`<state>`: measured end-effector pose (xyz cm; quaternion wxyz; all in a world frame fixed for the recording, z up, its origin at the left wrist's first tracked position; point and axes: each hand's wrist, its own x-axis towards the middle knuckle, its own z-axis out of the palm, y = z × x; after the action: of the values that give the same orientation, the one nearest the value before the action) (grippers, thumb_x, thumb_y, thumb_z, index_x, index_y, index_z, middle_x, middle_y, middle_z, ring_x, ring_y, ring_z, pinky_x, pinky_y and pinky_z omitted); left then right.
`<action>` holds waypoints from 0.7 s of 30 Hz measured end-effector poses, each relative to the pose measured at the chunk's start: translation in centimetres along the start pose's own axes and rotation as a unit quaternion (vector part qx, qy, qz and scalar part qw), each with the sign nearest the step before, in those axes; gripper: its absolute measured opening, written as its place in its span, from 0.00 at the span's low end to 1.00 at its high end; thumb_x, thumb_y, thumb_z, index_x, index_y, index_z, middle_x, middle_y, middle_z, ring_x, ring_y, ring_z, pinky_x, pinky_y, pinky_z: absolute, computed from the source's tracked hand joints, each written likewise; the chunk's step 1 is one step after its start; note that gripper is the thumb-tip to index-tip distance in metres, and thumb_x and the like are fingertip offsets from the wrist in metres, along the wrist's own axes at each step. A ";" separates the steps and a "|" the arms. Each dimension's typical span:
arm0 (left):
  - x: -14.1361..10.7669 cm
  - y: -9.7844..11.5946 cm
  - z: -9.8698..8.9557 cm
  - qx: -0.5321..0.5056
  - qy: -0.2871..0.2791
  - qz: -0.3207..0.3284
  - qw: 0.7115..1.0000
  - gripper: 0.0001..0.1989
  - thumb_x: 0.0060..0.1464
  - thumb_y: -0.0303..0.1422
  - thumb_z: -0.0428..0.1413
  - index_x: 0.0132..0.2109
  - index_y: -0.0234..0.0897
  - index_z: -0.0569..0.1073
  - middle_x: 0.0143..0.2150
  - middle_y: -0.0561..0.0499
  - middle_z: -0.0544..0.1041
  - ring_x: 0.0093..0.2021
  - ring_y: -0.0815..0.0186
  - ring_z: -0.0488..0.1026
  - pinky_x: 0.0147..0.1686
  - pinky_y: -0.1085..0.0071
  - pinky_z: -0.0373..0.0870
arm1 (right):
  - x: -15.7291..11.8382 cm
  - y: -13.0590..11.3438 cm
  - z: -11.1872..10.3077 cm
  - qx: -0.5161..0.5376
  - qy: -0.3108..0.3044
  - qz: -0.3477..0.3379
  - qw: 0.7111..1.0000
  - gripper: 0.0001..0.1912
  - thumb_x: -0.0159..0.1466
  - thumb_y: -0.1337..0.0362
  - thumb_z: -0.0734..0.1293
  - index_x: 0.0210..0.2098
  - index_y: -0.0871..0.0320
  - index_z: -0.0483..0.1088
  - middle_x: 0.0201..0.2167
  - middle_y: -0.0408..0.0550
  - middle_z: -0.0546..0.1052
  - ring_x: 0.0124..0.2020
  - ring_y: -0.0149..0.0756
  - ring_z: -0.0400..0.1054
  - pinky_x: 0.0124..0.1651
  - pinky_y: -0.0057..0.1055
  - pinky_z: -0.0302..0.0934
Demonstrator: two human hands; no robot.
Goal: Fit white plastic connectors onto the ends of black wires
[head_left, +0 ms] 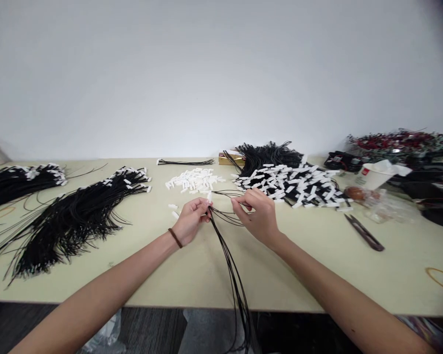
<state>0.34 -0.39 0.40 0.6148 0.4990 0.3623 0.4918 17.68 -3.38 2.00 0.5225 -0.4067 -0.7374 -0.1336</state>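
My left hand (191, 220), with a brown band at the wrist, is closed on a small white connector (209, 195). Several thin black wires (226, 253) run from it, down over the table's front edge. To the right, my right hand (258, 215) pinches thumb to forefinger at some black wires that stretch between the hands; the exact tips it grips are too small to make out. Just beyond my hands lies a heap of loose white connectors (194, 180), and two single ones rest near my left hand.
Black cables with white connectors (295, 186) form a pile at right. More cable bundles (73, 221) lie at left. Snips (364, 233), a paper cup (375, 176), a plastic bag (394, 209) and red-black wiring (401, 142) occupy the right. One cable (186, 162) and a gold box (226, 158) lie behind.
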 end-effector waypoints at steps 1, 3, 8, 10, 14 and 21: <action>-0.1 0.0 0.1 0.003 0.000 0.003 1.000 0.15 0.39 0.40 0.62 0.28 0.32 0.70 0.22 0.54 0.67 0.22 0.75 0.61 0.20 0.78 0.56 | 0.0 0.0 0.0 -0.001 0.001 0.000 1.000 0.11 0.60 0.67 0.61 0.20 0.58 0.62 0.16 0.39 0.56 0.22 0.28 0.51 0.26 0.27 0.47; -0.2 0.1 0.2 0.011 0.000 0.010 1.000 0.15 0.40 0.41 0.62 0.28 0.32 0.70 0.21 0.54 0.67 0.22 0.74 0.61 0.20 0.78 0.56 | 0.0 -0.1 0.0 0.000 0.003 0.000 1.000 0.12 0.59 0.67 0.61 0.20 0.58 0.61 0.16 0.39 0.56 0.22 0.28 0.51 0.26 0.27 0.47; -0.2 0.0 0.2 0.024 0.013 0.035 0.999 0.15 0.41 0.41 0.61 0.28 0.32 0.70 0.21 0.54 0.67 0.21 0.74 0.62 0.21 0.77 0.57 | 0.1 -0.6 0.1 0.024 -0.002 0.031 0.999 0.14 0.59 0.67 0.61 0.18 0.58 0.58 0.16 0.38 0.54 0.21 0.27 0.50 0.26 0.27 0.46; -0.1 -0.1 0.2 0.034 0.019 0.051 0.998 0.15 0.42 0.41 0.60 0.28 0.32 0.70 0.21 0.54 0.67 0.22 0.74 0.62 0.21 0.77 0.57 | 0.1 -0.8 0.2 0.050 -0.008 0.055 0.997 0.14 0.59 0.67 0.61 0.18 0.58 0.58 0.16 0.38 0.54 0.21 0.26 0.50 0.25 0.26 0.46; 0.0 -0.2 0.1 0.059 0.032 0.079 0.995 0.15 0.43 0.42 0.59 0.28 0.32 0.70 0.20 0.54 0.67 0.21 0.74 0.62 0.20 0.77 0.57 | 0.0 -1.0 0.3 0.115 -0.019 0.105 0.988 0.14 0.58 0.65 0.61 0.17 0.59 0.58 0.15 0.38 0.55 0.20 0.26 0.50 0.25 0.26 0.46; -0.3 0.2 0.4 0.086 0.044 0.109 0.989 0.14 0.45 0.41 0.58 0.28 0.33 0.69 0.18 0.55 0.66 0.19 0.74 0.61 0.19 0.76 0.58 | 0.0 -1.3 0.2 0.230 -0.042 0.237 0.943 0.14 0.56 0.62 0.64 0.17 0.59 0.61 0.15 0.38 0.60 0.18 0.24 0.50 0.22 0.25 0.46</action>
<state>0.65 -0.77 0.66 0.4953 0.5649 0.3732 0.5443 16.56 -4.07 2.21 0.5868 -0.4434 -0.6518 0.1851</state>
